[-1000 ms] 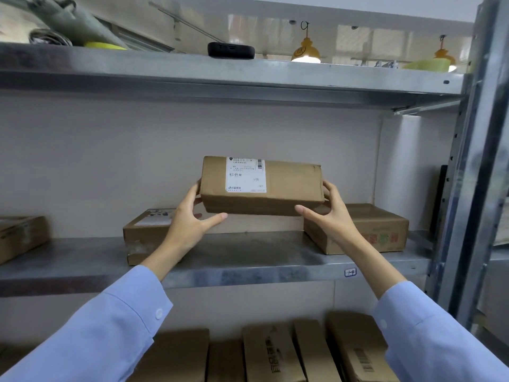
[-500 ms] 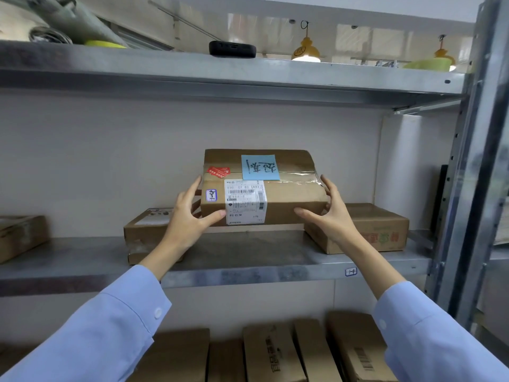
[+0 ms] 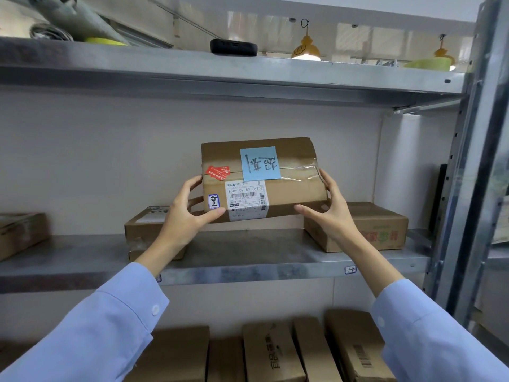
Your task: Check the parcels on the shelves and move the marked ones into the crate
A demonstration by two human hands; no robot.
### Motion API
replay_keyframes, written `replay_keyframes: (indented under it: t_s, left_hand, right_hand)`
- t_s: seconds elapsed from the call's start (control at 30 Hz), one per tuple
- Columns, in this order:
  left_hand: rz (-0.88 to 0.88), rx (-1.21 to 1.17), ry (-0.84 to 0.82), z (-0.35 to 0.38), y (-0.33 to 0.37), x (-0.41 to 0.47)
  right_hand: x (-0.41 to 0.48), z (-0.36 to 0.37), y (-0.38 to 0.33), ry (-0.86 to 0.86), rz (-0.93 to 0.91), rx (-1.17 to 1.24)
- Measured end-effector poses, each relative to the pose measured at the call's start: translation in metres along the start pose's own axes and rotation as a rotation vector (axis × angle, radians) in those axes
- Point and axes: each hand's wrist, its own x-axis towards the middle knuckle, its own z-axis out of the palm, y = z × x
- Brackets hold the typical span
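Note:
I hold a brown cardboard parcel (image 3: 292,194) in the air above the middle shelf (image 3: 237,257). Its top face is tilted toward me and shows a blue handwritten note (image 3: 260,163), a red sticker, a white shipping label and clear tape. My left hand (image 3: 187,216) grips its left end, thumb under the lower front edge. My right hand (image 3: 327,213) grips the right end the same way. No crate is in view.
On the middle shelf lie a flat parcel (image 3: 143,230) behind my left hand, a box with red and green print (image 3: 371,230) at right, and another box (image 3: 22,232) at far left. Several boxes (image 3: 270,351) stand on the shelf below. A metal upright (image 3: 468,175) rises at right.
I have rolled the parcel toward me, so its top face with the blue note came into view and now faces me more fully. Both hands stayed at its ends.

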Motion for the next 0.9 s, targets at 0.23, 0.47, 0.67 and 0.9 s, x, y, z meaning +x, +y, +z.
replay_keyframes:
  t_s: [0.23, 0.47, 0.67, 0.9]
  left_hand:
    - [-0.014, -0.076, -0.167, -0.017, 0.006, -0.006]
    - [-0.014, -0.163, -0.222, -0.027, 0.007, -0.008]
    - [-0.014, -0.031, -0.220, -0.029, 0.001, -0.005]
    - [0.007, 0.110, -0.211, -0.026, 0.000, -0.010]
  right_hand:
    - [0.003, -0.011, 0.006, 0.023, 0.057, 0.005]
    - [0.004, -0.009, 0.006, 0.028, 0.050, 0.001]
    - [0.002, -0.008, 0.006, 0.008, 0.021, -0.013]
    - [0.004, -0.006, 0.012, 0.028, -0.026, -0.057]
